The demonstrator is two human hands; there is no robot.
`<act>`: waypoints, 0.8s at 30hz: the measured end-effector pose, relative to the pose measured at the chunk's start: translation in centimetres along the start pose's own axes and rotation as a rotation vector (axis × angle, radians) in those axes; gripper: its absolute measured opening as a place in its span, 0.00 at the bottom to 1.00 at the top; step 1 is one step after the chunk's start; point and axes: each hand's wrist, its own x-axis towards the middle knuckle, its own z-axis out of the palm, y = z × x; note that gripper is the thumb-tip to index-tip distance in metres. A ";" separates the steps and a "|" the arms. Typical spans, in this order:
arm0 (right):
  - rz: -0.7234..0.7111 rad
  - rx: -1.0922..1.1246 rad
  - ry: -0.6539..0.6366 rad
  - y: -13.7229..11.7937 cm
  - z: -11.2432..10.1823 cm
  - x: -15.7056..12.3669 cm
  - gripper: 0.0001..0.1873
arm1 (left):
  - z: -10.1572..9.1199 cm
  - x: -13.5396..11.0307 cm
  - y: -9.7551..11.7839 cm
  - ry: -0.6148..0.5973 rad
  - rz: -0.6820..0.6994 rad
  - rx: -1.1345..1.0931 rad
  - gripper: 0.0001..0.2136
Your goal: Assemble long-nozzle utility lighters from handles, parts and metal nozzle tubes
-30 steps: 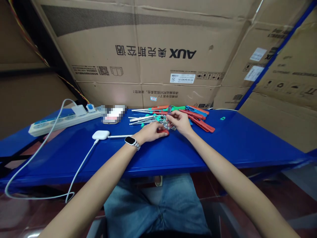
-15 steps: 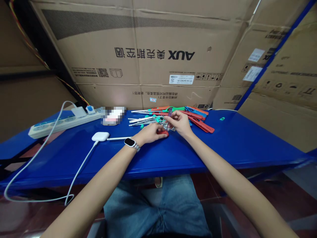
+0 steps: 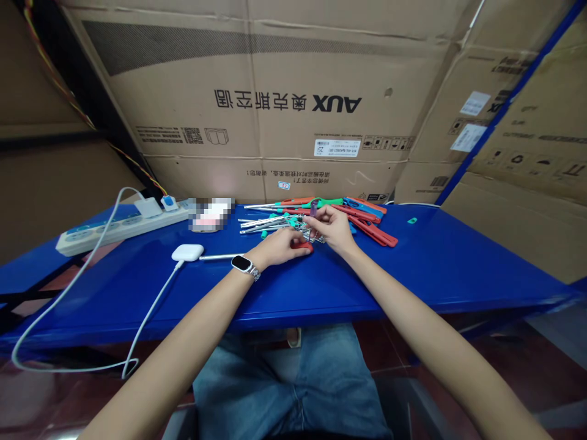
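Note:
My left hand (image 3: 280, 244) is closed on a red-handled long-nose lighter (image 3: 304, 245) lying on the blue table. A metal tube (image 3: 222, 256), apparently this lighter's nose, sticks out to the left from under the hand. A small screwdriver (image 3: 313, 209) with a purple translucent handle stands upright in the pinched fingers of my right hand (image 3: 334, 230). Its shaft points down at the red handle; the tip is too small to make out. Just behind both hands lie loose metal tubes (image 3: 261, 223) with green ends, partly hidden by my fingers.
Red, orange, blue and green lighter bodies (image 3: 372, 231) lie behind my right hand. A green piece (image 3: 412, 220) rests to the right. On the left are a white earphone case (image 3: 188, 252) with a cable, a phone (image 3: 211, 215) and a power strip (image 3: 123, 227). Cardboard (image 3: 284, 140) walls the back.
Both hands stay nearly in place, and the screwdriver remains upright over the red lighter. The whole view has shifted very slightly.

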 end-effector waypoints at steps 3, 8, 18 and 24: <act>-0.012 -0.037 -0.050 -0.3 -0.3 0.0 0.24 | 0.1 0.0 -0.2 0.008 0.007 -0.007 0.18; -0.034 -0.048 -0.109 -0.5 -0.4 0.0 0.25 | 0.1 0.0 -0.1 0.009 -0.009 0.002 0.20; 0.012 -0.003 -0.019 0.0 -0.1 0.0 0.26 | 0.0 -0.1 0.0 0.014 0.010 0.020 0.18; -0.045 -0.057 -0.093 -0.4 -0.4 0.0 0.24 | 0.1 -0.1 -0.1 0.014 0.001 -0.006 0.18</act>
